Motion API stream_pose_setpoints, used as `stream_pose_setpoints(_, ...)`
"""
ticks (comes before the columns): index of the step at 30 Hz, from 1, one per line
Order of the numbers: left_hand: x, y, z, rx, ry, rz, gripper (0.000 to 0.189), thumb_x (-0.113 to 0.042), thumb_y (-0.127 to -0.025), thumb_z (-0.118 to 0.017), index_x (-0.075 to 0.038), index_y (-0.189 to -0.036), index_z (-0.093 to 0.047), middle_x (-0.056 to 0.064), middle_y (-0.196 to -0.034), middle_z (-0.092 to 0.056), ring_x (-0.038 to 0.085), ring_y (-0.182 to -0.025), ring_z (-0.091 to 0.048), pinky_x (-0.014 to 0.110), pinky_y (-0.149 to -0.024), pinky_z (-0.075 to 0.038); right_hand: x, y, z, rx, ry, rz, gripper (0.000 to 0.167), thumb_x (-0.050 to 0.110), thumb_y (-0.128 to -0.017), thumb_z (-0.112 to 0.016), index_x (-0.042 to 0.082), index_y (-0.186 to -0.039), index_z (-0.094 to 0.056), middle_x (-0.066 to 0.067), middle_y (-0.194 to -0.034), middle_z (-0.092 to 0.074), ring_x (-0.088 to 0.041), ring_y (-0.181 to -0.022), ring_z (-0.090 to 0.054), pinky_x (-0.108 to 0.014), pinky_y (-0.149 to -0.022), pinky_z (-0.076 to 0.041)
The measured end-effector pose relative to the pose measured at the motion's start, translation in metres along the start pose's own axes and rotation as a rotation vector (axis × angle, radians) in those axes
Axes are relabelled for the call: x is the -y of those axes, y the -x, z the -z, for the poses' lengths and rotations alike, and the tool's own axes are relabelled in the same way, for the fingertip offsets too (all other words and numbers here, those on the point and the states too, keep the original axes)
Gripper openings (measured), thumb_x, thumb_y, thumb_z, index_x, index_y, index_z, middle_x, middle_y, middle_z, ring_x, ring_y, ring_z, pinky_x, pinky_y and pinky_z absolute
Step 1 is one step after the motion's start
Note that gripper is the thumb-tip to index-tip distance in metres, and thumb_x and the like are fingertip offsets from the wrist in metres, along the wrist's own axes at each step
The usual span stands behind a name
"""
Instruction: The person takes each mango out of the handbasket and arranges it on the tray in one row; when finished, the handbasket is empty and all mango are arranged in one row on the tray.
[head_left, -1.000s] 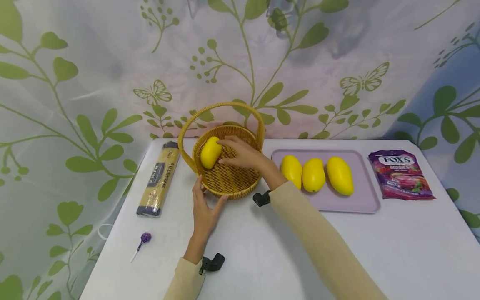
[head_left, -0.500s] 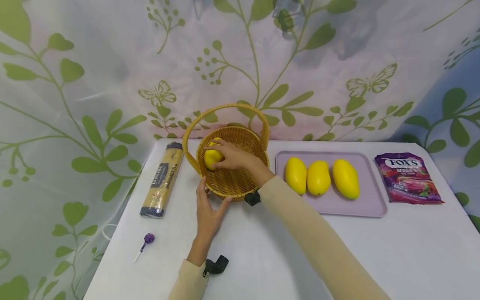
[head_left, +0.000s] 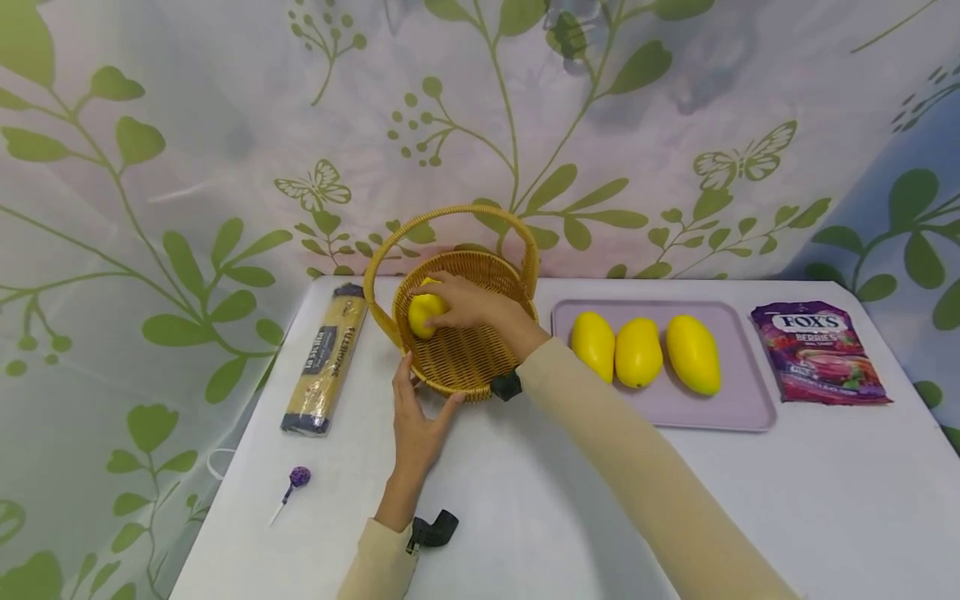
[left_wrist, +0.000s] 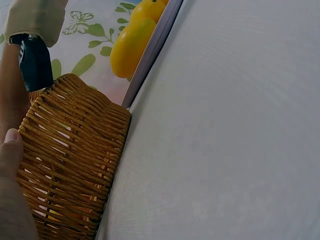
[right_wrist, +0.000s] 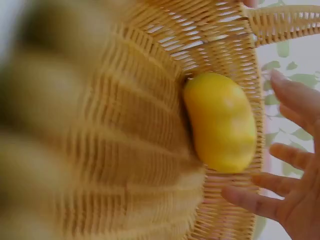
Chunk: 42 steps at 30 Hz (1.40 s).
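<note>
A wicker basket (head_left: 465, 358) with a tall hoop handle stands at the back of the table, a yellow mango (head_left: 422, 321) lying inside against its left side. My right hand (head_left: 461, 302) reaches into the basket over this mango. The right wrist view has the right hand's fingers (right_wrist: 290, 185) spread beside the mango (right_wrist: 222, 122), with a gap between them. My left hand (head_left: 416, 433) rests against the basket's near left side, thumb and fingers spread along the outside. In the left wrist view its thumb (left_wrist: 11, 150) touches the woven wall (left_wrist: 75, 160).
Right of the basket, three mangoes (head_left: 637, 352) lie on a light purple tray (head_left: 705, 412). A FOX'S candy bag (head_left: 821, 354) is at the far right. To the left are a spaghetti pack (head_left: 322, 362) and a purple lollipop (head_left: 298, 477). A patterned curtain (head_left: 600, 150) hangs behind.
My right hand has moved left over the mango in the basket, then lifted slightly, uncovering more of it. The left hand stays at the basket. The head view has shifted a little.
</note>
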<state>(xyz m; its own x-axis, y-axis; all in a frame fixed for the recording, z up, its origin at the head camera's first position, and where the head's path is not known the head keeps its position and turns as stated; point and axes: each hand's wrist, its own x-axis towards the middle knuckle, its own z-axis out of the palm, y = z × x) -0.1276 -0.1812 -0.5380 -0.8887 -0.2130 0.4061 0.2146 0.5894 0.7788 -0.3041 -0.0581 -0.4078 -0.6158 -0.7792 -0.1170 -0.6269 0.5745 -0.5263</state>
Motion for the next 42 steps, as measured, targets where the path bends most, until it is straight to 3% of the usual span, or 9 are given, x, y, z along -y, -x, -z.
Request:
stream_pose_setpoints(9, -0.002, -0.001, 0.001, -0.013, -0.009, -0.021, 0.095, -0.04, -0.084, -0.076, -0.01, -0.155, -0.021, 0.011, -0.156, -0.03, 0.026, -0.132, -0.044, 0.049, -0.1, -0.046, 0.01, -0.004, 0.014, -0.012, 0.047, 0.033, 0.062, 0.038, -0.097, -0.061, 0.02, -0.151, -0.038, -0.01, -0.161, -0.024, -0.033, -0.146, -0.029, -0.052, -0.117, -0.028)
stream_pose_setpoints(16, -0.002, -0.001, 0.0, -0.015, 0.0, -0.017, 0.095, -0.039, -0.084, -0.076, -0.009, -0.155, -0.021, 0.012, -0.156, -0.03, 0.027, -0.129, -0.046, 0.049, -0.098, -0.046, 0.002, -0.012, 0.001, 0.129, 0.023, -0.053, 0.068, 0.041, -0.095, -0.062, 0.025, -0.154, -0.032, -0.012, -0.165, -0.006, -0.036, -0.151, -0.01, -0.055, -0.119, -0.021)
stream_pose_setpoints(22, -0.005, -0.002, 0.001, -0.009, -0.009, -0.01, 0.095, -0.039, -0.083, -0.077, -0.009, -0.155, -0.021, 0.009, -0.157, -0.029, 0.025, -0.13, -0.045, 0.047, -0.098, -0.046, -0.009, -0.012, -0.003, 0.145, 0.018, -0.003, 0.064, 0.038, -0.091, -0.068, 0.02, -0.148, -0.045, -0.009, -0.164, -0.013, -0.033, -0.148, -0.023, -0.05, -0.118, -0.027)
stream_pose_setpoints(27, -0.005, -0.002, 0.002, 0.005, -0.004, 0.023, 0.096, -0.039, -0.083, -0.077, -0.013, -0.156, -0.02, 0.004, -0.159, -0.027, 0.021, -0.133, -0.042, 0.045, -0.103, -0.044, -0.012, -0.015, -0.005, 0.18, 0.021, 0.045, 0.065, 0.037, -0.089, -0.072, 0.024, -0.147, -0.046, -0.004, -0.159, -0.025, -0.028, -0.144, -0.031, -0.047, -0.116, -0.032)
stream_pose_setpoints(35, -0.003, -0.001, 0.002, 0.011, -0.003, 0.046, 0.097, -0.04, -0.083, -0.077, -0.012, -0.156, -0.02, 0.007, -0.158, -0.027, 0.022, -0.134, -0.042, 0.046, -0.104, -0.044, -0.011, -0.015, -0.007, 0.202, -0.008, 0.047, 0.057, 0.032, -0.084, -0.078, 0.022, -0.136, -0.056, -0.001, -0.161, -0.022, -0.027, -0.145, -0.029, -0.045, -0.117, -0.032)
stream_pose_setpoints(42, -0.004, -0.002, 0.002, 0.013, -0.005, 0.032, 0.097, -0.04, -0.083, -0.077, -0.011, -0.155, -0.02, 0.009, -0.158, -0.027, 0.024, -0.135, -0.041, 0.047, -0.104, -0.044, -0.014, -0.016, -0.007, 0.162, -0.057, 0.06, 0.05, 0.028, -0.082, -0.08, 0.018, -0.126, -0.06, -0.005, -0.156, -0.028, -0.026, -0.143, -0.032, -0.042, -0.116, -0.033)
